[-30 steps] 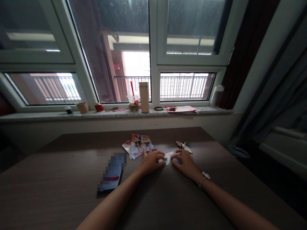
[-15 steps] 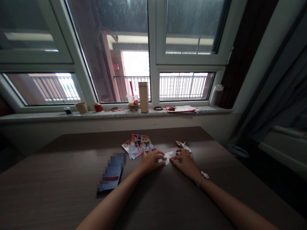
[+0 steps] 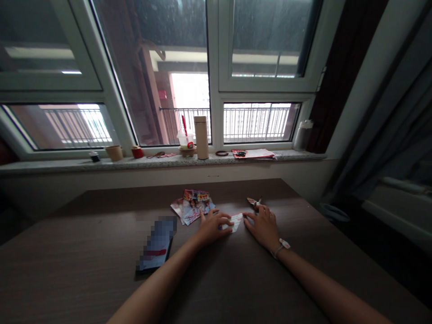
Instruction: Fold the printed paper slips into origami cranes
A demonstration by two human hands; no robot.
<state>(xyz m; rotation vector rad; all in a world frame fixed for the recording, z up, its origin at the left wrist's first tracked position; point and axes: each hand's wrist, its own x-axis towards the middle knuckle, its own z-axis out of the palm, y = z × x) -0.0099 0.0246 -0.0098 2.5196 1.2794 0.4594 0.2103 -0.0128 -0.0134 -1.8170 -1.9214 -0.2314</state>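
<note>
A small folded piece of white paper (image 3: 236, 220) with red print lies on the brown table. My left hand (image 3: 213, 226) is closed on its left end, thumb and fingers on the paper. At the paper's right corner is my right hand (image 3: 263, 225), its fingers apart and a fingertip at or touching that corner. Just behind my right hand sits a folded paper figure (image 3: 254, 202), partly covered by the fingers. Several printed paper sheets (image 3: 192, 208) are piled beyond my left hand.
To the left of my left forearm lies a phone (image 3: 155, 247) with a blurred screen. Along the windowsill stand a beige thermos (image 3: 201, 137), a plastic cup with a red straw (image 3: 185, 137), a brown paper cup (image 3: 114, 153), scissors (image 3: 239, 154) and a bottle (image 3: 303, 135).
My right hand has slid slightly away along the paper to its far right corner, uncovering more of the paper. My left hand stays in place on it.
</note>
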